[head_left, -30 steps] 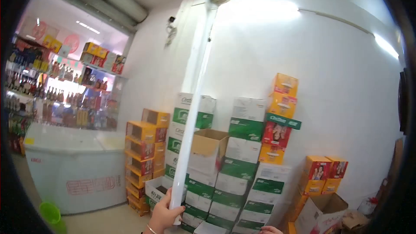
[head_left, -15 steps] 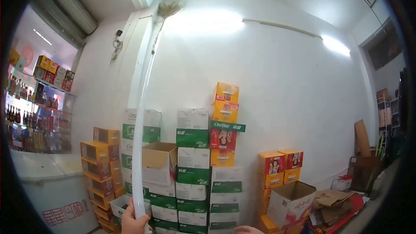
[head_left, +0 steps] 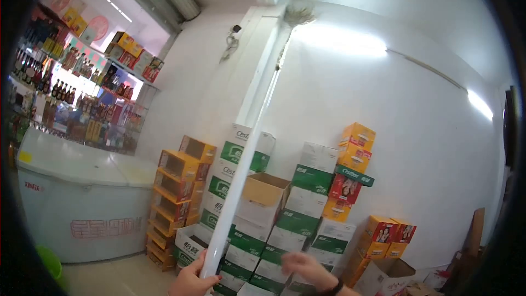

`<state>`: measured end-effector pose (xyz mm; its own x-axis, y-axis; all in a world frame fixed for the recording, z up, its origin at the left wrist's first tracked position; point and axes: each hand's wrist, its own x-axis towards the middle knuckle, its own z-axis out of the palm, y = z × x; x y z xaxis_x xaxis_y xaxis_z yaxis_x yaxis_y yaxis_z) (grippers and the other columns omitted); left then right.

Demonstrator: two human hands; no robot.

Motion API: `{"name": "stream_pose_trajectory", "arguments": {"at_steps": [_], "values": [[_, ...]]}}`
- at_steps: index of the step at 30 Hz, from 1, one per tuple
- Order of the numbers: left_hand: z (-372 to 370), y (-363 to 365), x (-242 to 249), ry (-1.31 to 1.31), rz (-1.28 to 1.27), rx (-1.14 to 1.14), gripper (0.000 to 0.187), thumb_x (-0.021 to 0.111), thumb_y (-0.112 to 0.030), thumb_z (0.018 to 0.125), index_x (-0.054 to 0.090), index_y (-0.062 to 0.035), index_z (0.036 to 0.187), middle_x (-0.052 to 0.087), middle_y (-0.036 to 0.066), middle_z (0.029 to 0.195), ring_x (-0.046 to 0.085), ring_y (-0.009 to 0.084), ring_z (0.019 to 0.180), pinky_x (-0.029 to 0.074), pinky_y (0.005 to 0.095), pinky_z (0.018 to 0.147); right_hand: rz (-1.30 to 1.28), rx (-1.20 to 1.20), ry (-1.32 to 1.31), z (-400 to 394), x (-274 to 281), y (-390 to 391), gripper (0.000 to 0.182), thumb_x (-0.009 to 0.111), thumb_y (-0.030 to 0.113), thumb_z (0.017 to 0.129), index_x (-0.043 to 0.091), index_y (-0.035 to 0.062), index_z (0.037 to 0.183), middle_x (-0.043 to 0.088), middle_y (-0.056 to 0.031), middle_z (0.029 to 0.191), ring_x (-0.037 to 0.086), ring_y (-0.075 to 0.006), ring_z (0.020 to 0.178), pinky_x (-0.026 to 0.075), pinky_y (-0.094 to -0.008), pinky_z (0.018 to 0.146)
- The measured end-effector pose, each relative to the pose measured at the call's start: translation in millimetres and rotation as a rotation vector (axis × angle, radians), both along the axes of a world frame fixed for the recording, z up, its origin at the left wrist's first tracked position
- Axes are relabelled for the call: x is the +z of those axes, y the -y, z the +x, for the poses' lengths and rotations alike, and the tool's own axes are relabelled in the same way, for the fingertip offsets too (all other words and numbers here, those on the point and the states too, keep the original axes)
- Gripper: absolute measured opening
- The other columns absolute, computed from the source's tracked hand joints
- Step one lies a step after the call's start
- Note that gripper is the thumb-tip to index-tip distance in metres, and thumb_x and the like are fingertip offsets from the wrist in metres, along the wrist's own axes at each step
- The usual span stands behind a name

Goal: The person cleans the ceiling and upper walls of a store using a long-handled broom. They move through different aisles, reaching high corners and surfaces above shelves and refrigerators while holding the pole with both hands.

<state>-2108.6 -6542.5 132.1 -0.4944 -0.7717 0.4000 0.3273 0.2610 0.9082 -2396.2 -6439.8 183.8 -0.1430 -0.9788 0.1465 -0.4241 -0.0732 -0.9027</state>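
Observation:
A long-handled broom (head_left: 236, 186) slants up through the middle of the view, its thick white pole nearest me. Its bushy, straw-like head (head_left: 299, 15) is up by the ceiling corner, close to the lit tube. My left hand (head_left: 193, 278) is closed around the pole's lower part at the bottom of the view. Off to the right of the pole is my right hand (head_left: 308, 272), wearing a dark wristband. Its fingers are loosely bent and slightly blurred, with nothing visible in them, and it is apart from the pole.
Stacked green-and-white cartons (head_left: 298, 214) line the wall behind my hands, with yellow boxes (head_left: 175, 192) to their left. An open carton (head_left: 386, 275) stands lower right. A white chest freezer (head_left: 93, 203), bottle shelves (head_left: 71, 85) and a green bin (head_left: 49, 263) are at the left.
My view has turned left and tilted, so the broom and cartons appear further right and slanted. My right hand has risen further into view. My left hand keeps hold of the pole.

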Motion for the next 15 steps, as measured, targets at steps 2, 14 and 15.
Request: {"name": "stream_pose_trajectory", "arguments": {"at_steps": [2,14,15], "values": [[18,12,-6,0.028,0.075,-0.079,0.047,0.057,-0.008,0.069,0.045,0.0047,0.112,0.057,0.008,0.081,0.053,0.0119,0.058,0.043,0.0238,0.052,-0.272,0.090,-0.080,33,35,47,0.027,0.053,0.011,0.081,0.049,-0.0007,0.105,0.055,-0.0050,0.087,0.052,-0.0129,0.078,0.043,-0.0264,0.072],[104,51,-57,0.107,0.087,-0.172,0.062,0.058,-0.006,0.068,0.035,-0.0035,0.125,0.056,0.006,0.076,0.051,0.0097,0.052,0.043,0.0228,0.046,-0.400,0.014,0.349,124,202,297,0.044,0.047,0.038,0.082,0.038,0.0048,0.109,0.050,-0.0111,0.084,0.052,-0.0208,0.064,0.046,-0.0344,0.055],[109,48,-69,0.152,0.141,-0.185,0.063,0.058,-0.006,0.068,0.034,-0.0040,0.126,0.056,0.006,0.077,0.051,0.0099,0.053,0.043,0.0230,0.047,-0.425,-0.008,0.400,125,199,306,0.040,0.049,0.033,0.081,0.036,0.0044,0.107,0.050,-0.0116,0.082,0.052,-0.0216,0.062,0.046,-0.0356,0.053]]}}
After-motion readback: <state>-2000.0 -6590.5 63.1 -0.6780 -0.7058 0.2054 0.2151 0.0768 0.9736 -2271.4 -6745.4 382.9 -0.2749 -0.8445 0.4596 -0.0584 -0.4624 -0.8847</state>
